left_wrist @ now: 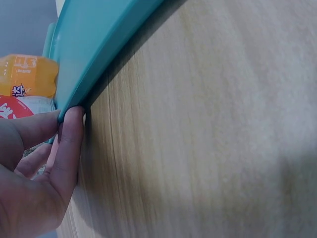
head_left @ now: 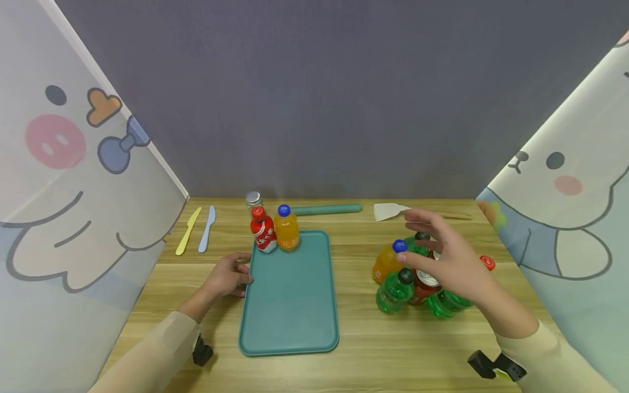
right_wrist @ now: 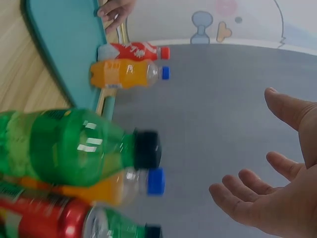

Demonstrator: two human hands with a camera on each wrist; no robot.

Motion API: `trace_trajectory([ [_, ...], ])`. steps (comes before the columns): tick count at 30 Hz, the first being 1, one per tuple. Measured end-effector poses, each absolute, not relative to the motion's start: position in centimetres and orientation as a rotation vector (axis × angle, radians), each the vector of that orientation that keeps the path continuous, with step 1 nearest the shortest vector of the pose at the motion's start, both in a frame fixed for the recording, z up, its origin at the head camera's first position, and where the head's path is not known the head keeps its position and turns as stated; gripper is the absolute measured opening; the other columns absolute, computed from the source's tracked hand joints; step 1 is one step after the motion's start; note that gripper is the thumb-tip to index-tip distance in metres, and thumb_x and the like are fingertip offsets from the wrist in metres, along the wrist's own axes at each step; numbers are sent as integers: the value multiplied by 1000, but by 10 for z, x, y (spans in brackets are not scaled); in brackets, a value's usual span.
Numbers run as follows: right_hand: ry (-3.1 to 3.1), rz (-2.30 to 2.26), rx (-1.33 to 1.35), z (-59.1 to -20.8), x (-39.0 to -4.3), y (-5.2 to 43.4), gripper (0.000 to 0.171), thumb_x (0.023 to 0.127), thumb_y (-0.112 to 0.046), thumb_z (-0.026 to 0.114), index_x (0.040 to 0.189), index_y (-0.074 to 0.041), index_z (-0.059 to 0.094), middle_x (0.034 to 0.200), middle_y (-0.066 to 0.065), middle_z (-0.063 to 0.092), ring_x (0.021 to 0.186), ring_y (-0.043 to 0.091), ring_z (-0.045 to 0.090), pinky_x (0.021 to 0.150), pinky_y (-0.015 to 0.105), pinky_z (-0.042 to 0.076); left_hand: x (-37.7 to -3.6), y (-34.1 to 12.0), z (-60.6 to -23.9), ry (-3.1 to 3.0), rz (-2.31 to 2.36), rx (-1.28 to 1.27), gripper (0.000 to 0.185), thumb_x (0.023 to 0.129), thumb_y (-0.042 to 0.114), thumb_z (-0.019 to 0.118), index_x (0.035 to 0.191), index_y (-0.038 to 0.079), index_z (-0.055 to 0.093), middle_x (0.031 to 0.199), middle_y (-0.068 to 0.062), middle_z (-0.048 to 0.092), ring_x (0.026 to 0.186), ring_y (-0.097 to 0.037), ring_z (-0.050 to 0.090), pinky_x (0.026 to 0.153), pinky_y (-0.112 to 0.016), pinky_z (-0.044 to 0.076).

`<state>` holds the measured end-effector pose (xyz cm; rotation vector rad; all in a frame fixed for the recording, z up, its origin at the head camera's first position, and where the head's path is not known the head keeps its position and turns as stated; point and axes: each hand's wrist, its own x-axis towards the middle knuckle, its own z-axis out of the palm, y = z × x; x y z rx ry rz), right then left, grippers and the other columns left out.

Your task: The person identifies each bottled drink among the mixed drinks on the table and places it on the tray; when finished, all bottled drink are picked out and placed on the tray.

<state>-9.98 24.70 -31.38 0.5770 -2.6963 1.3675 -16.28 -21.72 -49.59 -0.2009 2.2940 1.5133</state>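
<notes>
My left hand (head_left: pixel 228 277) pinches the left rim of a teal tray (head_left: pixel 290 305), thumb on the rim and fingers at its outer side in the left wrist view. At the tray's far left corner stand a red-labelled bottle (head_left: pixel 265 233) and an orange soda bottle (head_left: pixel 287 230), both upright. My right hand (head_left: pixel 454 262), fingers spread and holding nothing, hovers over a cluster of drinks. Among these are a blue-capped orange soda bottle (head_left: pixel 385 265), a green bottle (head_left: pixel 393 292) with a black cap, a red can (right_wrist: pixel 74 218) and other green bottles, partly hidden by the hand.
A glass jar (head_left: pixel 253 200) with a silver lid stands behind the red-labelled bottle. A teal rod (head_left: pixel 326 209) and a white spatula (head_left: pixel 390 210) lie along the back wall. Yellow (head_left: pixel 188 232) and blue (head_left: pixel 207 229) knives lie at the left. Printed panels flank the table.
</notes>
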Motion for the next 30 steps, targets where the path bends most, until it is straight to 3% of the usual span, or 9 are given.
trace_trajectory([
  [7,-2612,1361,527,-321,-83,279,76,85,3,79,151,-10,44,150,-5,47,130,-3,50,95,9,49,-162,-216,-494,2304,1510,-200,63,91,-9,67,149,0,45,104,-16,56,76,-22,62,61,-40,63],
  [15,-2616,1285,358,-332,-67,314,79,84,5,80,152,-11,44,145,-10,49,127,-5,50,91,5,48,-164,-218,-497,2301,1510,-204,64,90,-9,68,149,-1,44,104,-16,55,77,-22,62,61,-40,63],
  [21,-2673,1233,212,-349,-56,337,76,88,-4,80,153,-13,42,142,-13,50,123,-10,48,88,2,44,-164,-218,-497,2290,1513,-203,64,91,-8,68,149,0,44,105,-16,55,78,-23,62,61,-41,63],
  [30,-2649,1248,149,-373,-47,354,76,87,-2,80,152,-6,41,136,-16,53,121,-10,50,86,4,48,-163,-218,-496,2293,1508,-200,64,91,-7,69,150,0,44,104,-16,55,78,-23,61,61,-41,63],
])
